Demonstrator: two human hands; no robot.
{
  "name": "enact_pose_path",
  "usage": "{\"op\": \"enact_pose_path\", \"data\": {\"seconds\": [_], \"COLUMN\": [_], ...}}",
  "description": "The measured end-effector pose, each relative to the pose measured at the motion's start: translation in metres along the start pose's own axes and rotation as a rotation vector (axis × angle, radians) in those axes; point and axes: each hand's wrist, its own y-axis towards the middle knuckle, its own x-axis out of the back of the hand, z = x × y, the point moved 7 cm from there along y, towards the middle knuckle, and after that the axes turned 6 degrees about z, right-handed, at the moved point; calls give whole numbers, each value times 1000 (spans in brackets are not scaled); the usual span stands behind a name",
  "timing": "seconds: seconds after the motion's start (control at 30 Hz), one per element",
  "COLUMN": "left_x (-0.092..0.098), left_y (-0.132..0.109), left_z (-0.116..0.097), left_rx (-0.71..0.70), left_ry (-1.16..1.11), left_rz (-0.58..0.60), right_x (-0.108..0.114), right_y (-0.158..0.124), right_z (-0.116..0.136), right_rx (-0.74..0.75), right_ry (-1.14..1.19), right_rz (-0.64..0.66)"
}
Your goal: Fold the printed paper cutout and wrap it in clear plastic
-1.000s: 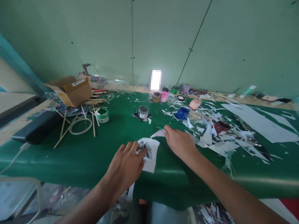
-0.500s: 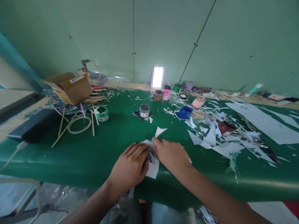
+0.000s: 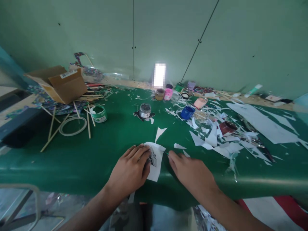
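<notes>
Pressing the printed paper (image 3: 154, 160) onto the green desk (image 3: 115, 128), my left hand (image 3: 128, 165) lies flat, fingers together; my right hand (image 3: 190, 170) pinches a slim tool (image 3: 166, 153) at the paper's right edge.

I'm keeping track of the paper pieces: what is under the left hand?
A white sheet with a grey-and-black design; their right-hand parts show beyond the left hand. The sheet's left edge and anything else beneath the palm are covered.
</notes>
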Motion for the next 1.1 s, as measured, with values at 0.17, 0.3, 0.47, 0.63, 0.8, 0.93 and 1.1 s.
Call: {"op": "enact_pose_path", "data": {"seconds": [0.17,0.3,0.47,0.63,0.8,0.93,1.1], "left_x": [-2,-4,-2,3,3,-1,-4], "left_y": [-1,0,-3,-12,-8,1,2], "left_z": [-2,-6,-6,0,-2,-7,-10], "left_rx": [-2,32,16,6,117,155,92], "left_ry": [23,78,67,39,146,133,93], "left_rz": [-18,-33,-10,61,54,9,-43], "right_x": [5,18,7,-5,9,13,10], "right_y": [-21,6,56,67,54,45,42], "right_z": [-31,-32,-5,-22,-36,-7,14], "right_rx": [-69,-180,-179,-221,-328,-152,-62], "right_ry": [92,231,260,230,194,216,120], "right_rz": [13,-17,50,95,54,91,92]}}
